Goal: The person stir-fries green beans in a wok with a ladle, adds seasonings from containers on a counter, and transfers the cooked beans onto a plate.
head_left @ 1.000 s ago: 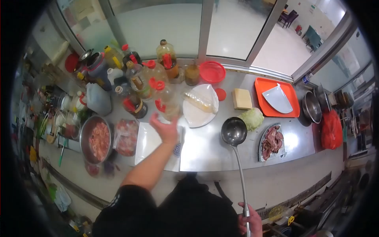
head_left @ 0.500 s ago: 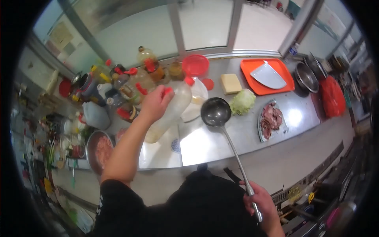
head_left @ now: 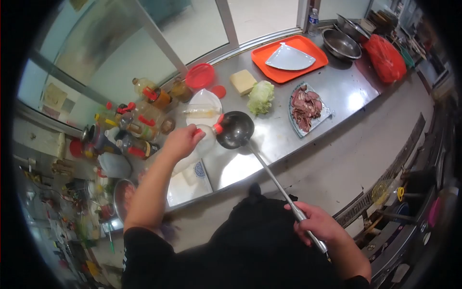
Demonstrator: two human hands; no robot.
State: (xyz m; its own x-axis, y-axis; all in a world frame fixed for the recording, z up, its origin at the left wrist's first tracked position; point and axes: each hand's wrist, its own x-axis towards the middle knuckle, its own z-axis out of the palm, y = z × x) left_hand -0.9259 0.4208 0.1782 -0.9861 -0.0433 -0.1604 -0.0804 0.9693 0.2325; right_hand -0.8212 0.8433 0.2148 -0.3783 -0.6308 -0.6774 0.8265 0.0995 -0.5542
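Observation:
My left hand (head_left: pixel 183 142) is closed around a large translucent plastic bottle (head_left: pixel 207 138) with red on its handle and mouth. The bottle is tilted, its mouth at the left rim of a dark metal ladle (head_left: pixel 237 127). Whether liquid is flowing cannot be made out. My right hand (head_left: pixel 315 223) grips the ladle's long steel handle near its end, with the bowl held level above the counter. Beyond the ladle are a pale green lettuce-like vegetable (head_left: pixel 261 97), a yellow block (head_left: pixel 243 82) and a white plate (head_left: pixel 214 98) with a clear bottle lying across it.
A plate of sliced meat (head_left: pixel 306 110) sits right of the vegetable. An orange tray (head_left: pixel 264 70) bears a white fan-shaped plate (head_left: pixel 291 58). Several bottles crowd the left, near a white jug (head_left: pixel 114 165). Steel bowls (head_left: pixel 340 44) and a red bag (head_left: pixel 385 58) stand at the far right.
My view has turned to the right. The bottle's mouth has come to the ladle's rim; before, it was higher and apart from it. Both hands keep their holds.

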